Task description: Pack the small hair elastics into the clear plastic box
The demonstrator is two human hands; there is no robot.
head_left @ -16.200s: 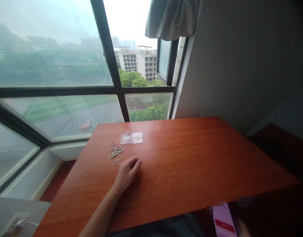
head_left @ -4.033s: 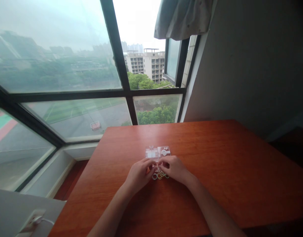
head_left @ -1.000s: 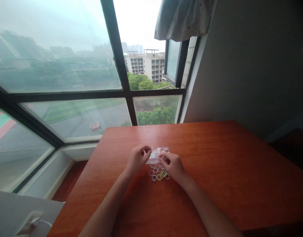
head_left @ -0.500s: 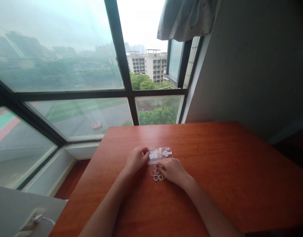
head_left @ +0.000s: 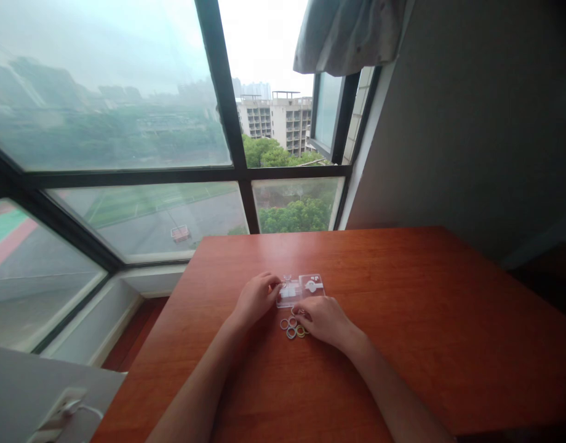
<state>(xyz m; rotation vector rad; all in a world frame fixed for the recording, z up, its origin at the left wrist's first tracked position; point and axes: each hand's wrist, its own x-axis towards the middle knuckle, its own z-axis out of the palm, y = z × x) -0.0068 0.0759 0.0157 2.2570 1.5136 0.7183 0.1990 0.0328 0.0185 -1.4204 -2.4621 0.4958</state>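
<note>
A shallow clear plastic case (head_left: 290,303) with white parts inside lies on the table. My left hand (head_left: 258,296) is closed at the case's left edge, thumb and fingertips gripping it. A small thin piece shows at these fingertips, too small to make out. Close to the case's front edge, my right hand (head_left: 326,318) is closed, its fingertips pinching a small ring (head_left: 294,311). Several small rings (head_left: 291,333) in pale and yellow tones lie in a loose cluster just in front of the case. The right fingers partly cover some of them.
The reddish-brown wooden table (head_left: 403,295) reaches to the window (head_left: 292,203) at the back. A grey wall (head_left: 449,123) rises on the right. At lower left, a white plug (head_left: 71,408) sits in a wall socket.
The case and my left fingertips have shifted slightly to the right. A pale ring in the cluster has moved a little left; my right hand has barely moved.
</note>
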